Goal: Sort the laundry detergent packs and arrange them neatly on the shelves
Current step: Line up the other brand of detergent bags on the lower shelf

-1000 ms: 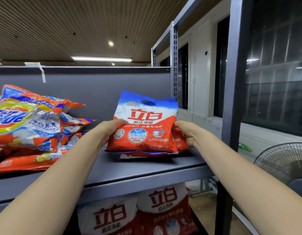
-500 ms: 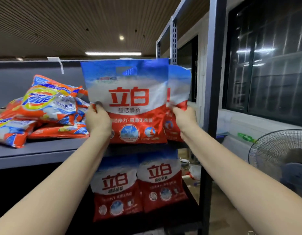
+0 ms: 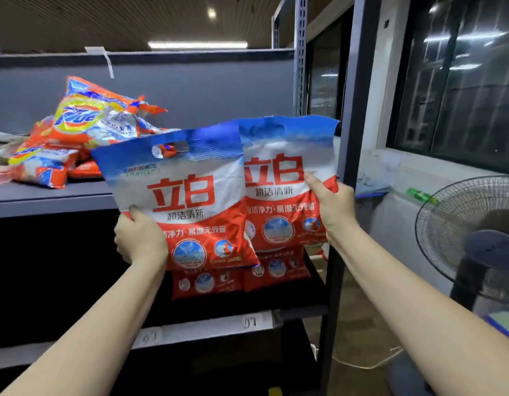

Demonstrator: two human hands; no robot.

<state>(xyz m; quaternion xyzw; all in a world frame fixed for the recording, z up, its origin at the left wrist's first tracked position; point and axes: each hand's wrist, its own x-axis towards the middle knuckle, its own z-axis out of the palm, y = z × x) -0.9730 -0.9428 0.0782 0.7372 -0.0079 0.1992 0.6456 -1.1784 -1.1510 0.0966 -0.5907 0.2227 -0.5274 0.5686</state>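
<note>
Left hand [image 3: 141, 242] grip curled on lower left edge of front detergent pack [image 3: 187, 195], frame centre. Right hand [image 3: 331, 207] grip pinching second pack [image 3: 281, 178], just right, partly behind. Orange packs [image 3: 84, 130] piled on upper shelf [image 3: 47, 200], upper left. More red packs [image 3: 241, 278] on lower shelf.

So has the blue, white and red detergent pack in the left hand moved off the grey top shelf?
Yes. The pack was lifted off the shelf and now hangs before its front edge.
</note>
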